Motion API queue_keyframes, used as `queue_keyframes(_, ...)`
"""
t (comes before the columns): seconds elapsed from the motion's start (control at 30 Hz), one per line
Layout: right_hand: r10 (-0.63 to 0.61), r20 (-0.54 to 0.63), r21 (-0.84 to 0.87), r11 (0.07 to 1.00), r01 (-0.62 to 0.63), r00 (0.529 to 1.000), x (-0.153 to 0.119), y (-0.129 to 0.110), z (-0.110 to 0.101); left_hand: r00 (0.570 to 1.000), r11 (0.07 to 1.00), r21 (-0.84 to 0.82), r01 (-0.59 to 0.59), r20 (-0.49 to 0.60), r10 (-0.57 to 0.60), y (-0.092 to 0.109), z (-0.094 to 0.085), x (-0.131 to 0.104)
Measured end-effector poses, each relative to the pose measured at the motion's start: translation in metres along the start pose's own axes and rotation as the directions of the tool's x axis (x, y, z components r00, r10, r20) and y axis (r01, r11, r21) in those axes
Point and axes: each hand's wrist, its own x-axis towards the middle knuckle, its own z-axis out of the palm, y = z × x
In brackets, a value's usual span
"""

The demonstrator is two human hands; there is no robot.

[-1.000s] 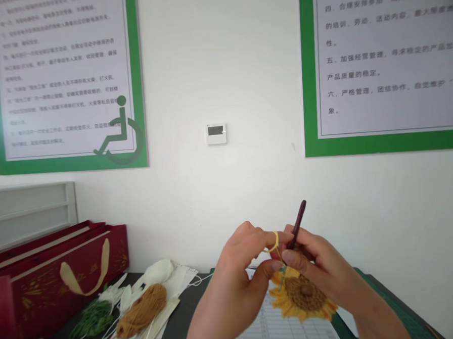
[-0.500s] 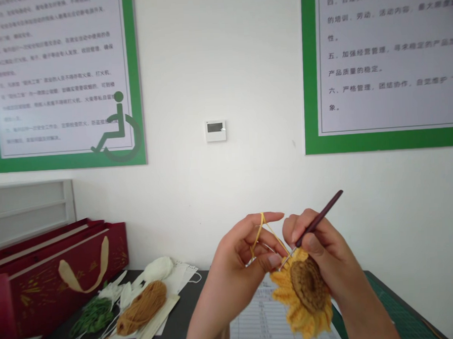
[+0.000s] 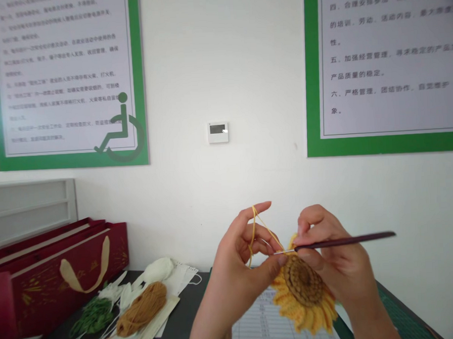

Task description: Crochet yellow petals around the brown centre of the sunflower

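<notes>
Up on the white wall [image 3: 221, 63], a left poster [image 3: 65, 76] and a right poster [image 3: 387, 55] are mounted, both green-bordered. Below, the dark worktop [image 3: 191, 293] is pretty crammed on its left side, with dark red bags [image 3: 50, 290] parked at the back. Near the middle, a printed sheet [image 3: 265, 327] is partly covered from above by the left hand [image 3: 235, 270], loosely spread: index finger raised, thumb and another finger pinched on a crocheted sunflower [image 3: 304, 287]. The right hand [image 3: 338, 265] is curled around a hook [image 3: 347, 240]. That sunflower is held up between both hands, a bit tilted. Progress-wise, its brown centre looks finished and most visible petals seem done; the top edge looks unfinished. Whether the petal ring is closed can't be told behind the fingers. Off left, a brown skein [image 3: 142, 308] is left untouched. Smallest bit: a yellow strand [image 3: 268, 229] is looped over the left index and run down to the petals.
</notes>
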Motion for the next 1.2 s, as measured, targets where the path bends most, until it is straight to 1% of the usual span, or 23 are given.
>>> queue_keyframes(0.07,-0.062,0.046,-0.149,0.987,0.068,0.997,0.001,-0.003,-0.003,0.995,0.999,0.011,-0.035,-0.094,0.036,-0.002,0.003,0.002)
queue_keyframes(0.1,-0.077,0.061,-0.187,0.978,0.087,0.995,0.001,-0.005,-0.003,0.988,0.999,0.007,-0.052,-0.142,0.052,-0.003,0.005,0.004)
queue_keyframes(0.13,-0.071,0.052,-0.186,0.979,0.079,0.996,0.001,-0.006,-0.001,0.983,0.998,-0.009,-0.06,-0.173,0.057,-0.003,0.007,0.005)
queue_keyframes(0.17,-0.044,0.011,-0.139,0.989,0.045,0.999,0.0,-0.006,0.003,0.977,0.997,-0.042,-0.07,-0.202,0.06,-0.002,0.008,0.005)
queue_keyframes(0.2,0.007,-0.056,-0.057,0.998,-0.011,0.998,-0.002,-0.005,0.008,0.973,0.994,-0.083,-0.068,-0.225,0.048,-0.001,0.01,0.005)
queue_keyframes(0.23,0.09,-0.137,0.069,0.994,-0.081,0.987,-0.004,-0.004,0.015,0.97,0.99,-0.125,-0.062,-0.24,0.031,0.001,0.012,0.005)
queue_keyframes(0.27,0.166,-0.214,0.204,0.971,-0.122,0.963,-0.006,-0.003,0.022,0.967,0.985,-0.162,-0.052,-0.253,0.01,0.003,0.014,0.005)
queue_keyframes(0.3,0.235,-0.252,0.29,0.944,-0.159,0.939,-0.008,-0.002,0.028,0.964,0.981,-0.189,-0.042,-0.264,-0.01,0.006,0.016,0.004)
queue_keyframes(0.37,0.332,-0.296,0.383,0.9,-0.208,0.896,-0.01,0.0,0.041,0.959,0.976,-0.215,-0.031,-0.283,-0.032,0.01,0.021,0.002)
queue_keyframes(0.47,0.465,-0.337,0.478,0.834,-0.276,0.819,-0.012,-0.001,0.052,0.951,0.981,-0.187,-0.052,-0.309,-0.008,0.011,0.028,-0.001)
queue_keyframes(0.57,0.574,-0.357,0.579,0.755,-0.308,0.737,-0.011,-0.004,0.058,0.949,0.993,-0.092,-0.07,-0.312,0.038,0.008,0.033,-0.001)
queue_keyframes(0.63,0.61,-0.374,0.602,0.732,-0.317,0.699,-0.01,-0.006,0.06,0.95,0.997,-0.061,-0.053,-0.309,0.032,0.007,0.035,-0.001)
queue_keyframes(0.7,0.623,-0.382,0.611,0.724,-0.32,0.682,-0.009,-0.008,0.061,0.947,0.997,-0.074,-0.032,-0.321,0.006,0.007,0.035,-0.001)
queue_keyframes(0.77,0.632,-0.366,0.629,0.709,-0.32,0.683,-0.009,-0.01,0.061,0.942,0.996,-0.087,-0.034,-0.336,0.003,0.008,0.035,-0.001)
queue_keyframes(0.83,0.645,-0.325,0.658,0.679,-0.324,0.691,-0.008,-0.01,0.06,0.94,0.997,-0.059,-0.049,-0.341,0.026,0.01,0.034,-0.002)
queue_keyframes(0.93,0.678,-0.251,0.715,0.611,-0.34,0.691,-0.008,-0.008,0.056,0.932,0.996,0.079,-0.051,-0.354,0.076,0.01,0.034,-0.004)
queue_keyframes(1.0,0.701,-0.187,0.758,0.548,-0.352,0.689,-0.007,-0.008,0.053,0.924,0.981,0.179,-0.072,-0.359,0.133,0.007,0.034,-0.006)
queue_keyframes(1.03,0.709,-0.152,0.779,0.515,-0.358,0.689,-0.007,-0.008,0.051,0.916,0.969,0.227,-0.102,-0.359,0.181,0.005,0.035,-0.008)
queue_keyframes(1.1,0.72,-0.07,0.814,0.441,-0.377,0.69,-0.007,-0.009,0.05,0.886,0.931,0.321,-0.171,-0.363,0.288,0.0,0.039,-0.011)
queue_keyframes(1.13,0.728,-0.035,0.828,0.405,-0.388,0.685,-0.008,-0.009,0.05,0.865,0.905,0.374,-0.202,-0.366,0.344,-0.001,0.042,-0.012)
queue_keyframes(1.2,0.751,0.011,0.851,0.34,-0.4,0.66,-0.01,-0.008,0.05,0.836,0.871,0.445,-0.208,-0.383,0.394,-0.002,0.05,-0.015)
